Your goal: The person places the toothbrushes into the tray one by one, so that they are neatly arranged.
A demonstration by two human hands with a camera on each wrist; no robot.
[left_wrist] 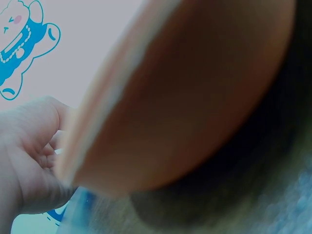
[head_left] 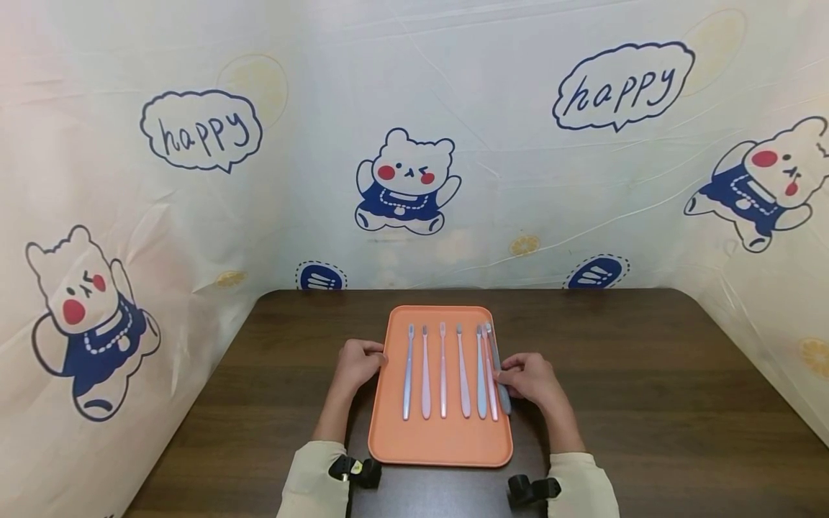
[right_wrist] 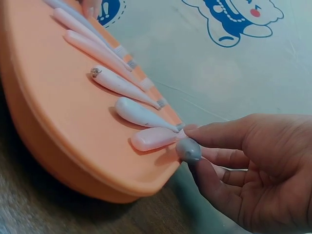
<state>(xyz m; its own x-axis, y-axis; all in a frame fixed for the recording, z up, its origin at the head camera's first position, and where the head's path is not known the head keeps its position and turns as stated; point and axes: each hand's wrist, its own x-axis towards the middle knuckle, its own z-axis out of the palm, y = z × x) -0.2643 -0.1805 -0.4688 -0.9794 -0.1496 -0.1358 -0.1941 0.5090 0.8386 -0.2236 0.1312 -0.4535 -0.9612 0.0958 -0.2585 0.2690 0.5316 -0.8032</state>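
An orange tray (head_left: pixel 440 442) bears several toothbrushes in a row, heads toward the far end. At the tray's left edge, my left hand (head_left: pixel 361 365) grips the rim; the left wrist view has the hand (left_wrist: pixel 34 156) beside the blurred tray (left_wrist: pixel 185 107). My right hand (head_left: pixel 531 375) pinches a grey toothbrush (head_left: pixel 503 398) between thumb and fingers at the right rim. In the right wrist view its rounded grey handle end (right_wrist: pixel 188 150) sticks out from the fingers. Close beside it lie a pink toothbrush (head_left: pixel 490 388) and a light blue toothbrush (head_left: pixel 481 385).
Farther left on the tray are a blue toothbrush (head_left: pixel 407 381), two pink ones and a pink-and-blue one (head_left: pixel 463 388), spaced apart. The tray sits on a dark wooden table (head_left: pixel 648 374). A printed cloth (head_left: pixel 518 180) with bears hangs behind and at both sides.
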